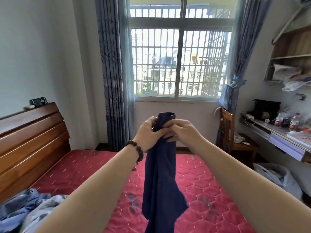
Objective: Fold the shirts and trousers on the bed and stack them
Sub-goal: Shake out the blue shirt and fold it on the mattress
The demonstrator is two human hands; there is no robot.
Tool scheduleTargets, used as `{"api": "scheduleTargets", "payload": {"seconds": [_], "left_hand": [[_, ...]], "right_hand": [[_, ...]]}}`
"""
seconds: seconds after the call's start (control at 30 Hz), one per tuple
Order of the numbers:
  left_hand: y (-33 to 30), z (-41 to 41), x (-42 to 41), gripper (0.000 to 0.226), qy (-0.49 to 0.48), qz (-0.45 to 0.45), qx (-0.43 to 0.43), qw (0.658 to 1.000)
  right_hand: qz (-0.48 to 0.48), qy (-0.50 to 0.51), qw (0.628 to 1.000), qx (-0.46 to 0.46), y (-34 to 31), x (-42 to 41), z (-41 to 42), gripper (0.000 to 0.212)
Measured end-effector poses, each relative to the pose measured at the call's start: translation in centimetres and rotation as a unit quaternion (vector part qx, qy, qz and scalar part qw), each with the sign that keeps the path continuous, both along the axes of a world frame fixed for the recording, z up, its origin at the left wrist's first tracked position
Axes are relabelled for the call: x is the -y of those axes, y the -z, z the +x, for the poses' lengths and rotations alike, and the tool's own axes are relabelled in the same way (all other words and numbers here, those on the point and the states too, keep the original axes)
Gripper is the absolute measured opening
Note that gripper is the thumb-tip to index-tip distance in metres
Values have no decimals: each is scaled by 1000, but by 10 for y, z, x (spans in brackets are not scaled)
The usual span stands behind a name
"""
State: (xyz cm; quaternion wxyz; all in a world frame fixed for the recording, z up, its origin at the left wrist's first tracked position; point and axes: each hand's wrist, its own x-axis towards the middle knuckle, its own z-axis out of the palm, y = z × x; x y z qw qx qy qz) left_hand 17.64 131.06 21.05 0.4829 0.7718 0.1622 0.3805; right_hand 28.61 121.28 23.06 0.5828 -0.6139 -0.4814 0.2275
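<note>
Navy garment [159, 182] hangs above bed [202, 190]; left hand [148, 133], right hand [181, 130] fingers pinching hem.

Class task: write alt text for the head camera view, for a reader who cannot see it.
Both hands, left hand and right hand, grip a dark blue garment by one end, hanging over a red mattress. Crumpled blue clothes lie at lower left, before a barred window.

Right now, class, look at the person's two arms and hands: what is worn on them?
Both forearms are bare, with no sleeves in view. The left hand has a bracelet of dark brown round wooden beads at its wrist, with a small piece dangling below it. The right hand and its wrist carry nothing: no ring, watch or glove shows.
</note>
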Motion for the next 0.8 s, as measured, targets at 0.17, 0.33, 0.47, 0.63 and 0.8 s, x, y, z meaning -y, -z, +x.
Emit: {"api": "scheduleTargets", "payload": {"seconds": [0.17,0.33,0.47,0.63,0.8], "left_hand": [[-13,-4,-5,18,29,44,-20,998],[-24,-4,-6,16,43,112,-42,992],[-14,-13,-17,20,26,41,-16,999],[21,-25,-31,26,-90,192,-55,976],[38,-23,-26,27,-97,288,-27,952]], "right_hand": [[54,101,952,284,-21,8,30,31],[-111,-49,901,416,-54,4,46,32],[-40,-10,923,384,-56,2,54,17],[-38,71,949,303,-55,7,68,7],[-28,97,943,316,-55,5,60,12]]}}
